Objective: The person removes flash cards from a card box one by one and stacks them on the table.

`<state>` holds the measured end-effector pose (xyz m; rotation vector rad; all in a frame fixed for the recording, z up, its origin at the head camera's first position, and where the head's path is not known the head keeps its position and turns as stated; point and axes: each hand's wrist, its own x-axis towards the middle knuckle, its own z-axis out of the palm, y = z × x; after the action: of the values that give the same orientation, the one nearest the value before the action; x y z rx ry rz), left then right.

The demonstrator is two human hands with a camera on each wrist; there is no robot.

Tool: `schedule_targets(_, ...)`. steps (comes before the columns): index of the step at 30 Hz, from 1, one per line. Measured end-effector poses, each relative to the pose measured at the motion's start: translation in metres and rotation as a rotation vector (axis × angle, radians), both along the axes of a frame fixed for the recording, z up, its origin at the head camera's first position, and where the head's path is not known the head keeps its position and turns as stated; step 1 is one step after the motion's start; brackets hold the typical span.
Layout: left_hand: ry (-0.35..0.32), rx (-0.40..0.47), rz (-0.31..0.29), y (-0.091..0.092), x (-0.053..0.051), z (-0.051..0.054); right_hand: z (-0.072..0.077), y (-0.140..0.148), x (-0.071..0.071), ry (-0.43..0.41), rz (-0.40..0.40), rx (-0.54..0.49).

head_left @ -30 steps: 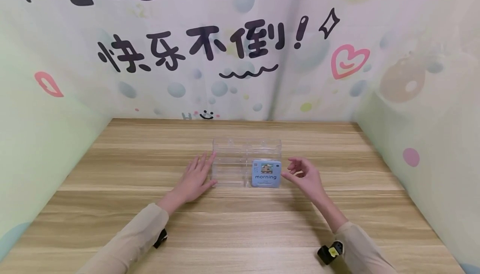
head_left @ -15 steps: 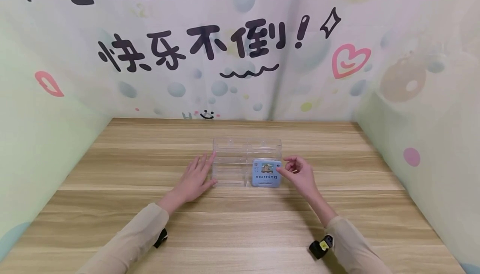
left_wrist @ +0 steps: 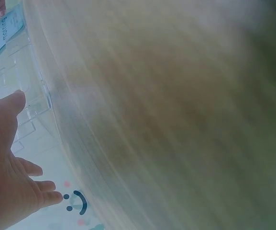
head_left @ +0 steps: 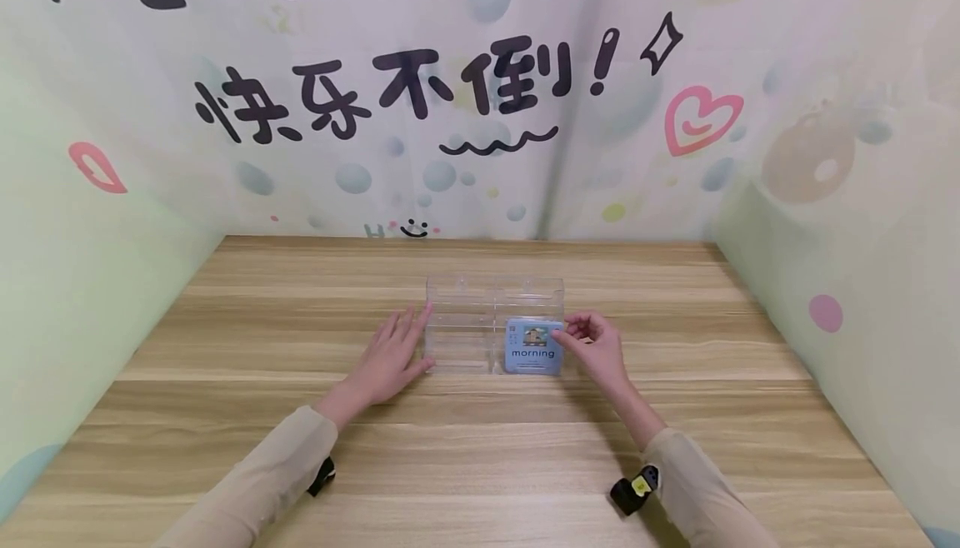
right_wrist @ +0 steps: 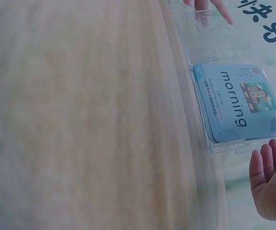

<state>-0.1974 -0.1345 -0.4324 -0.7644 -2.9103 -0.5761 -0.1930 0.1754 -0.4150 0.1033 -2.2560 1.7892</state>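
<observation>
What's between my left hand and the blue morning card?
The head view shows the left half of the clear holder there, with nothing visible in it.

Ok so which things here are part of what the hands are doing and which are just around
Likely part of the work:
Clear plastic compartment holder, left hand at its left end
Light-blue square cards printed "morning", in the holder, right hand at their upper corner

Probably just around:
Wood-grain table underneath
White printed backdrop behind
Two black wrist-worn devices

Wood-grain tbl [head_left: 480, 465]; clr organizer [head_left: 492, 315] atop
</observation>
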Motion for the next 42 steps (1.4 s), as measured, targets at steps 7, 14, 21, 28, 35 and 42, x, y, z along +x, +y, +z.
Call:
schedule_targets(7,-0.004,0.006,-0.002,0.000,0.000,0.000,-0.022,0.005,-0.012,-0.004,0.007,-0.017)
schedule_targets(14,-0.012,0.008,-0.003,-0.001,0.001,0.000,-0.028,0.004,-0.015,-0.004,-0.013,-0.007)
schedule_targets(21,-0.011,0.007,-0.003,-0.001,0.001,-0.001,-0.027,0.004,-0.017,-0.003,-0.012,-0.069)
schedule_targets(28,-0.009,0.007,-0.003,-0.001,0.002,-0.002,-0.027,0.005,-0.016,0.007,-0.039,-0.024)
schedule_targets(35,-0.015,0.003,-0.003,-0.001,0.001,-0.001,-0.025,0.006,-0.015,0.015,-0.063,0.019)
schedule_targets(42,-0.014,0.001,-0.006,-0.001,0.001,0.000,-0.001,0.002,-0.004,-0.010,-0.056,0.009)
